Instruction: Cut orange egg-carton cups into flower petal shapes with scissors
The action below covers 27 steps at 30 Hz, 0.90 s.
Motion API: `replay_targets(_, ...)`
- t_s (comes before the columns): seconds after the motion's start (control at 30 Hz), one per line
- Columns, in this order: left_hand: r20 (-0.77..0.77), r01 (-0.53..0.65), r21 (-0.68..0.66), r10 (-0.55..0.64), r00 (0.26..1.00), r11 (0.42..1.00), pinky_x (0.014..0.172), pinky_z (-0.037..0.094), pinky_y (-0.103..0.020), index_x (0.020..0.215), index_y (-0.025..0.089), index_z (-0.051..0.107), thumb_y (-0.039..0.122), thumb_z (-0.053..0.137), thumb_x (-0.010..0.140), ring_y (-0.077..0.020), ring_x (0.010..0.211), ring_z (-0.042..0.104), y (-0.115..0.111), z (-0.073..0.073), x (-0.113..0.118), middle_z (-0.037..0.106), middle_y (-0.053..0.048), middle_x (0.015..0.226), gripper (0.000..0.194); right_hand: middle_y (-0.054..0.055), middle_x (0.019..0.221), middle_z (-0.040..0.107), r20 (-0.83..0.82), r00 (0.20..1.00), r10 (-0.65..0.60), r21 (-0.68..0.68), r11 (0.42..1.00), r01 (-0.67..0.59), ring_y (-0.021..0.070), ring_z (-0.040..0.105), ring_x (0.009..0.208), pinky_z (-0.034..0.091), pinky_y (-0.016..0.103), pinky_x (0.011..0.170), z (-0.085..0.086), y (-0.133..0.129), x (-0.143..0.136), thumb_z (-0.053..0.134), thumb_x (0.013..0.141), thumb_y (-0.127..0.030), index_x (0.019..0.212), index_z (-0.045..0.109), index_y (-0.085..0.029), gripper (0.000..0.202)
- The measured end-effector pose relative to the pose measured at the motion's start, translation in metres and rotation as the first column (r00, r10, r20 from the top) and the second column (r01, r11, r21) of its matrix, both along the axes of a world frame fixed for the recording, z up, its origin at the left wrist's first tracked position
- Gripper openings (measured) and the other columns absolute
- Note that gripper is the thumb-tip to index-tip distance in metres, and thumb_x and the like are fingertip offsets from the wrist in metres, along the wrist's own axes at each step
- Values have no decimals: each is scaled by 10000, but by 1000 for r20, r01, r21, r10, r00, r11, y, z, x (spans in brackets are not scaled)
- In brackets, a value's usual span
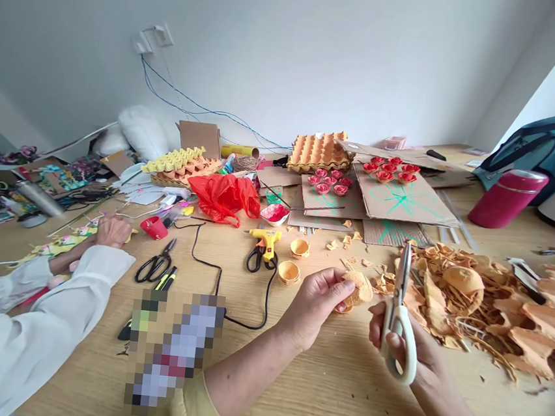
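Note:
Between the thumb and fingers of my left hand is an orange egg-carton cup, held above the wooden table. My right hand grips white-handled scissors, their blades pointing up and apart from the cup. The blades look closed. Two more cut cups, one farther back and one nearer, stand left of my left hand. To the right of the scissors lies a heap of orange egg-carton scraps.
A yellow glue gun with a black cord lies behind the cups, beside black scissors. Red paper flowers sit on cardboard. A red bag, egg trays and a magenta flask stand around. At left, a co-worker's hand works.

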<state>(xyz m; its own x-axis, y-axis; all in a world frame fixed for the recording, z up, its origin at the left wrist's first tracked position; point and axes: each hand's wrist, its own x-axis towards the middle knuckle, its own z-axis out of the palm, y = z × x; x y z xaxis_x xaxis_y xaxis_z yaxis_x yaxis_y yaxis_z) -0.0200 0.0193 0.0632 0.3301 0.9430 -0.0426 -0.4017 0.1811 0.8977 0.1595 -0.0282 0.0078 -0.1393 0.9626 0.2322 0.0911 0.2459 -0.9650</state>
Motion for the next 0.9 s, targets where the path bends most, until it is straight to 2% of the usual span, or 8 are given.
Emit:
replay_targets(0.13,-28,129,-52,-131,991,990,660,346,-229,805,135,640,441,757,740,-82,693,461,1,-6,-2,580,-13,784,334,29,887,637,-55,994,-92,-104,991,86,204,576,772,498,308,674,-2,2,1,650,863,-459,1096,602,-267,305)
replay_targets(0.23,-45,215,-145,-223,974,966,664,343,-237,784,131,649,462,798,680,-83,688,470,2,-10,-1,591,-17,800,377,37,943,660,-115,984,-137,-196,974,113,230,605,819,524,337,722,-5,4,2,709,815,-447,1103,621,-286,342)
replay_targets(0.4,-54,201,-220,-218,975,955,620,313,-227,823,128,665,496,834,620,-66,646,448,0,-15,2,580,-8,781,453,40,947,670,-323,937,-135,-325,945,25,268,645,853,551,397,727,-4,8,0,739,766,-464,1105,589,-312,401)
replay_targets(0.5,-20,258,-241,-271,962,936,640,342,-235,911,141,681,514,822,638,-86,711,509,-1,-16,2,606,-24,851,483,37,944,670,-383,914,-134,-330,944,0,279,656,855,554,420,722,-5,12,1,754,744,-450,1077,571,-318,402)
replay_targets(0.6,3,310,-271,-322,947,911,670,369,-243,893,139,687,453,858,612,-92,740,538,-1,-18,2,626,-28,856,455,32,919,680,-398,906,-143,-306,952,16,283,663,846,548,458,769,-6,16,5,749,748,-430,1054,560,-324,375)
replay_targets(0.7,45,298,-292,-298,954,909,657,368,-239,821,128,685,405,883,585,-86,707,540,-1,-22,4,623,-13,769,414,40,940,695,-397,906,-145,-300,954,22,295,673,860,539,478,789,-8,17,5,739,754,-437,1039,565,-325,352)
replay_targets(0.8,116,288,-324,-264,958,901,637,368,-239,781,132,671,409,886,579,-80,665,544,-3,-26,7,626,-3,738,405,35,906,707,-423,899,-110,-283,959,-16,301,680,825,536,465,722,-7,16,1,736,744,-472,1036,555,-333,371)
replay_targets(0.9,149,297,-334,-261,954,894,626,379,-238,794,142,668,418,885,579,-81,653,550,-6,-28,10,631,1,748,412,3,854,686,-451,883,-131,-286,958,-3,260,662,777,523,413,697,-4,14,-2,762,728,-460,1026,549,-335,387)
